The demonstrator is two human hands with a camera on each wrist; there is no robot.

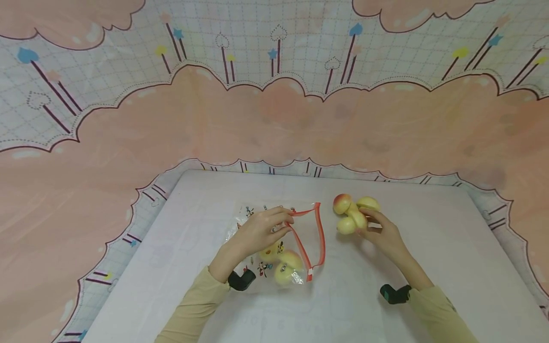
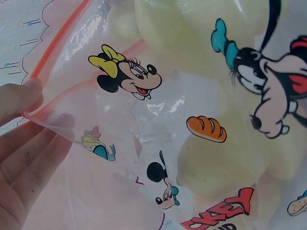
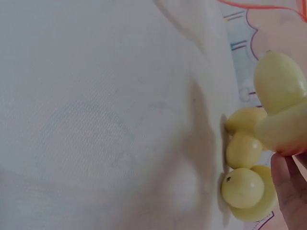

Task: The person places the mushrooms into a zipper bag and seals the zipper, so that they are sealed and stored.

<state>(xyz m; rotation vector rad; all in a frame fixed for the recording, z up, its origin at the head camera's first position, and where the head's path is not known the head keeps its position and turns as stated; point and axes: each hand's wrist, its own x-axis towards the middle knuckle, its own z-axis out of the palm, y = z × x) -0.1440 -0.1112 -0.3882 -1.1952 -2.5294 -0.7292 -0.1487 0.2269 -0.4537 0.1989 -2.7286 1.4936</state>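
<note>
Head view: the left hand [image 1: 257, 233] pinches the red zip edge of a clear cartoon-printed bag [image 1: 300, 238] lying on the white table [image 1: 429, 267], holding its mouth open toward the right. Inside the bag, 2 pale yellow fruits [image 1: 285, 267] lie near the left wrist. The right hand [image 1: 383, 233] holds a cluster of fruit [image 1: 353, 214] just to the right of the bag's mouth; 4 pieces show here, 1 of them blushed red. The right hand is the nearer to this cluster, and the opening lies to its left, the bag's long axis running from mouth to the person.

Left wrist view: fingers [image 2: 21, 143] curl on the bag's red seam [image 2: 57, 48], and yellow fruit shows through the printed film.

Right wrist view: fingertips [image 3: 290, 191] grip the cluster, about 5 yellow lobes visible, above the white cloth [image 3: 96, 120].
</note>
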